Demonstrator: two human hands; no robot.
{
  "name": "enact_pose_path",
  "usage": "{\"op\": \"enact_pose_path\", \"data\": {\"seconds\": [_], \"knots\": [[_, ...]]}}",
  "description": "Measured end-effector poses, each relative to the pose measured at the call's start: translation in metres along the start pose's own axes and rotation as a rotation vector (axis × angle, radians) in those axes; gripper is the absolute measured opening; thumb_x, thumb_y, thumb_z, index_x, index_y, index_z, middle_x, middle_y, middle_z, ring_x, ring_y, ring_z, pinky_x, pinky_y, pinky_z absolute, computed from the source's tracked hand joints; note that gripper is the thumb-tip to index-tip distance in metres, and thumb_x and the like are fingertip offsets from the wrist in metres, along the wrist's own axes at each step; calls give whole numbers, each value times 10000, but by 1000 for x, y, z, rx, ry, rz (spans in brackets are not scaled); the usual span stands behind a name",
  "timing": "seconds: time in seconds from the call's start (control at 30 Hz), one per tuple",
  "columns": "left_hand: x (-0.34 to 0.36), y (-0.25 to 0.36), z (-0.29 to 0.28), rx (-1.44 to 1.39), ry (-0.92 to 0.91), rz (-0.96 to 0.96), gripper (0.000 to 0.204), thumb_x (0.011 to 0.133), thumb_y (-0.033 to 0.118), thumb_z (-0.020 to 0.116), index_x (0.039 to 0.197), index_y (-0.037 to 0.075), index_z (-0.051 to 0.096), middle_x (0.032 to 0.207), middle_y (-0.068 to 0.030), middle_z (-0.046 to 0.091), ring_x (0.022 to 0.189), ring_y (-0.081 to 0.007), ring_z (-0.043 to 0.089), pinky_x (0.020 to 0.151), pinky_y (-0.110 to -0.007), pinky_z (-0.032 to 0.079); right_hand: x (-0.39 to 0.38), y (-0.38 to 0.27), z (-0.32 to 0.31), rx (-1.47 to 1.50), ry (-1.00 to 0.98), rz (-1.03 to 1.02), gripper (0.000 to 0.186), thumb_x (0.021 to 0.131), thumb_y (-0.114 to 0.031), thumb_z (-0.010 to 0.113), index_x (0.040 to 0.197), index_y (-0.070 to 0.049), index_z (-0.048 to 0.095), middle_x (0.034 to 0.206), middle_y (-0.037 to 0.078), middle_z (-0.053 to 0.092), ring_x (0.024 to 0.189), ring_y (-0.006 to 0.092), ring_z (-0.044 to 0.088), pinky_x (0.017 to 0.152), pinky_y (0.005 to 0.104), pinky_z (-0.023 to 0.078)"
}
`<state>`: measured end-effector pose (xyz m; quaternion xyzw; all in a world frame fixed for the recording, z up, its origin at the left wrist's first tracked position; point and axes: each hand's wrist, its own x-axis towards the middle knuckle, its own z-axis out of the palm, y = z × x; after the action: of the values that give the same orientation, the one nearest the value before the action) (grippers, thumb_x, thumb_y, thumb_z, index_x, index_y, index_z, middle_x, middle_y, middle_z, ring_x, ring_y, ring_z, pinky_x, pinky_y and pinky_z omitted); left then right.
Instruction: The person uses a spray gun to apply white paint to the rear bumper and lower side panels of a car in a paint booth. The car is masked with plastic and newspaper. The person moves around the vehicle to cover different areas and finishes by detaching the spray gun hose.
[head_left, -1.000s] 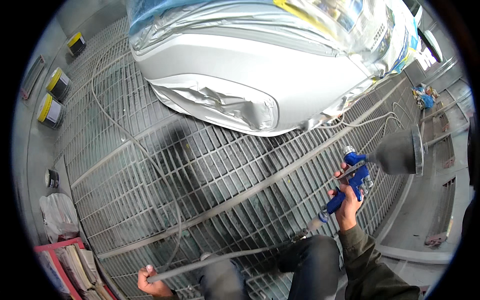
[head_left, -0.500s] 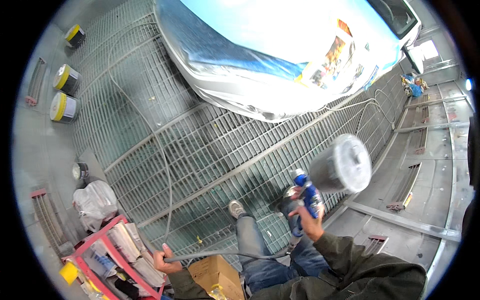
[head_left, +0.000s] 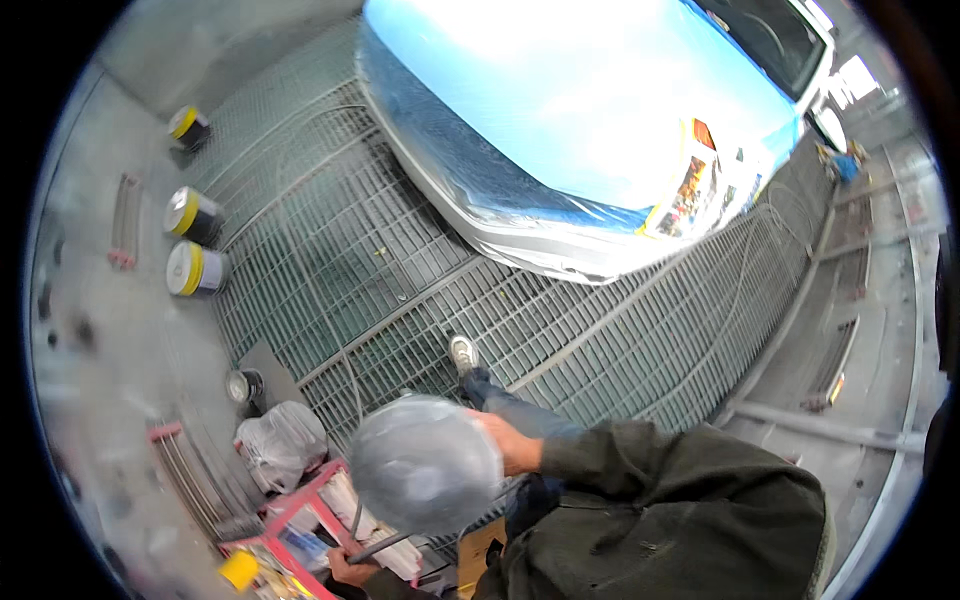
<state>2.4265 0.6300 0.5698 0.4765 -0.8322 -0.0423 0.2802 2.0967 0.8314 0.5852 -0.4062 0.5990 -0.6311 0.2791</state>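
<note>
My right hand [head_left: 513,443] holds the spray gun, whose large grey translucent cup [head_left: 425,465] covers the gun body and most of my fingers from above. Below it to the left, my left hand [head_left: 348,566] is closed on a grey air hose [head_left: 382,545]. Beneath the cup, a red-framed rack [head_left: 330,487] holds papers and small items, with a cardboard box [head_left: 480,545] to its right. One shoe [head_left: 462,352] of mine is on the floor grating [head_left: 600,350].
A white car [head_left: 580,90], masked with blue film and printed paper, occupies the upper middle. Yellow-lidded cans [head_left: 195,268], a small can [head_left: 243,385] and a white plastic bag [head_left: 280,445] line the left wall [head_left: 120,330]. A hose lies looped beside the car at right.
My right hand and the spray gun have swung left, bringing the cup over the rack. My view has turned, so the car and cans appear shifted and more of the left wall shows.
</note>
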Motion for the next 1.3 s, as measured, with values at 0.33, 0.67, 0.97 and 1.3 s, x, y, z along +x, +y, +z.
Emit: {"op": "enact_pose_path", "data": {"seconds": [0.33,0.67,0.97,1.3], "knots": [[151,-97,127,-367,-364,-418,384,898,163,658,636,20,416,620,-54,412,604,-144,373,500,-361,350,132,55,13,-267,314,187,839,758,-88,699,1492,-93,292,1286,196,504,1116,379,552,851,431,517],[313,-111,319,-72,-712,167,329,854,147,700,695,-31,473,643,-74,499,610,-156,410,515,-341,372,167,161,24,-392,755,627,906,718,-80,707,1504,-78,255,1328,183,445,1163,389,516,795,422,539],[238,-59,341,115,-1298,339,183,753,179,681,801,21,603,681,-140,586,624,-239,503,634,-388,446,101,235,-8,-506,619,846,779,748,-12,597,1478,-127,351,1284,126,490,1140,306,517,720,368,580],[179,43,350,112,-1520,393,270,732,279,751,817,53,630,669,-117,609,603,-258,546,622,-416,464,50,248,-67,-716,724,914,761,727,-36,643,1440,-188,424,1271,112,495,1155,311,522,599,365,605]]}}
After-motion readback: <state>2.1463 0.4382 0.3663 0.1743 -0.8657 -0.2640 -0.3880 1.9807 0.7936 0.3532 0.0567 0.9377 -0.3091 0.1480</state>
